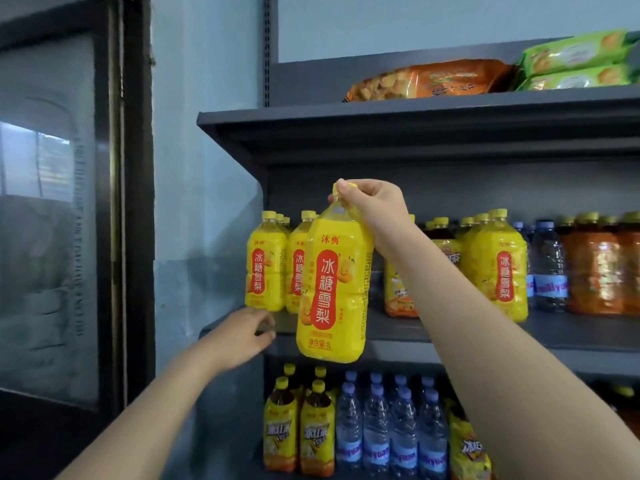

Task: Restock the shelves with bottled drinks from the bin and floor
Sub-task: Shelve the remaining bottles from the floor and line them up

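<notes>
Right hand [375, 206] pinches the yellow bottle [332, 289] by its cap; left hand [242, 336], at its 8 o'clock, loosely open near the shelf [398, 336] edge.

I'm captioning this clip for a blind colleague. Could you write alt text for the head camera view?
A right hand holds a yellow bottle by its cap before a grey shelf lined with matching yellow bottles and water bottles. The left hand reaches toward the shelf edge; snack packs lie on the shelf above.

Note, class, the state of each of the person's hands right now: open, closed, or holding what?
Left hand: open, fingers relaxed, holding nothing.
Right hand: closed, gripping the yellow bottle at its top.
</notes>
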`<action>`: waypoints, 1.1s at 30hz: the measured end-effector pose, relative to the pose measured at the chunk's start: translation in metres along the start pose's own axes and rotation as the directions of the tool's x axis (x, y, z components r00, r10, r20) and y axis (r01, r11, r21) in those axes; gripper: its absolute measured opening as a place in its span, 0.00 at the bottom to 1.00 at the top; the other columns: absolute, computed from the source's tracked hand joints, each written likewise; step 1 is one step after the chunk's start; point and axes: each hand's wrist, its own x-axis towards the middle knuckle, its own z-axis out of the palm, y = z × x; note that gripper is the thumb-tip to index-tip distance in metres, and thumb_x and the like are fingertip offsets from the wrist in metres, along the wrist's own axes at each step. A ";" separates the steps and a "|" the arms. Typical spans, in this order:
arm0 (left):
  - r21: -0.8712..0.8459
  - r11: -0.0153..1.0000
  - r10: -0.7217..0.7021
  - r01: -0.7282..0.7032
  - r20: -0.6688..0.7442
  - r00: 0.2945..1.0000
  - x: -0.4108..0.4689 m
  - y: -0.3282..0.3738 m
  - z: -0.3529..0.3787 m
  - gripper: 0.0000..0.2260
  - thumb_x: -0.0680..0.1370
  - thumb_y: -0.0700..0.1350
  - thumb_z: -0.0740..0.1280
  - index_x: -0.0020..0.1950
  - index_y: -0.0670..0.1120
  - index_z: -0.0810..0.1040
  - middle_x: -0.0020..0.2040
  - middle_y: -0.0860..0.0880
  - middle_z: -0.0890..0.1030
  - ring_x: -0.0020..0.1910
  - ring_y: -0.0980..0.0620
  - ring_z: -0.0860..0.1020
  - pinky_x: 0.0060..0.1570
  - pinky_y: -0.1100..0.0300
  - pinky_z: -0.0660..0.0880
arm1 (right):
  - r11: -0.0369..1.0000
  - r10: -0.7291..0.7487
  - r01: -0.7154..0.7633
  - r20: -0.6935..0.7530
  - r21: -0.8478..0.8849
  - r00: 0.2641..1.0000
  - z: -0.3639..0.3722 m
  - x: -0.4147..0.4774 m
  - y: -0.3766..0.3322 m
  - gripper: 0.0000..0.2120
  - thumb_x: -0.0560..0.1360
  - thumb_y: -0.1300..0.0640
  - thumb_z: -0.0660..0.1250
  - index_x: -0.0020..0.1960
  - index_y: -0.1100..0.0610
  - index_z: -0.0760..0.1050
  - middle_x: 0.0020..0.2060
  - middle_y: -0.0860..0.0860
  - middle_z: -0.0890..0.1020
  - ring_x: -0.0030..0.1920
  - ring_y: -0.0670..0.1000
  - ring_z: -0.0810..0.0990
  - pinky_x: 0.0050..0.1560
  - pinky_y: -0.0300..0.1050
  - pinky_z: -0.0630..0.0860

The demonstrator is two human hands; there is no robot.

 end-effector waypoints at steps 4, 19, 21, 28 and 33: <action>-0.004 1.000 0.007 -0.008 -0.018 1.000 0.007 -0.044 -0.001 0.13 0.79 0.47 0.61 0.62 0.45 0.73 0.62 0.48 0.74 0.61 0.52 0.72 0.58 0.64 0.66 | 1.000 0.022 -0.022 -0.011 0.004 1.000 0.041 0.017 0.010 0.08 0.74 0.50 0.69 0.47 0.54 0.80 0.44 0.53 0.85 0.46 0.54 0.84 0.51 0.54 0.81; -0.077 0.997 0.008 -0.007 0.025 1.000 0.030 -0.116 0.017 0.17 0.80 0.52 0.57 0.66 0.47 0.69 0.64 0.51 0.70 0.64 0.56 0.68 0.61 0.67 0.62 | 0.997 0.074 -0.073 0.004 -0.020 0.997 0.123 0.074 0.075 0.10 0.73 0.50 0.70 0.51 0.55 0.80 0.47 0.54 0.84 0.51 0.54 0.83 0.55 0.54 0.79; -0.098 0.995 0.023 -0.020 0.036 0.999 0.031 -0.121 0.020 0.17 0.80 0.53 0.56 0.67 0.48 0.68 0.65 0.51 0.69 0.64 0.56 0.67 0.62 0.67 0.62 | 0.996 0.083 -0.083 -0.001 -0.021 0.997 0.127 0.075 0.083 0.13 0.74 0.50 0.69 0.55 0.56 0.79 0.48 0.53 0.84 0.51 0.52 0.82 0.50 0.45 0.80; -0.201 0.979 0.050 -0.045 0.021 0.999 0.025 -0.125 0.032 0.18 0.81 0.53 0.53 0.70 0.49 0.63 0.67 0.54 0.64 0.65 0.60 0.61 0.65 0.68 0.57 | 0.988 0.072 -0.078 -0.048 -0.137 0.996 0.134 0.068 0.086 0.25 0.74 0.45 0.66 0.65 0.59 0.72 0.52 0.46 0.77 0.53 0.45 0.74 0.52 0.39 0.70; -0.201 0.977 0.077 -0.077 -0.009 0.997 0.019 -0.128 0.039 0.20 0.80 0.54 0.54 0.72 0.50 0.61 0.69 0.55 0.62 0.68 0.60 0.59 0.67 0.67 0.55 | 0.980 0.126 -0.120 0.030 -0.161 0.992 0.127 0.040 0.093 0.27 0.73 0.42 0.66 0.68 0.55 0.69 0.52 0.47 0.78 0.53 0.49 0.80 0.51 0.45 0.79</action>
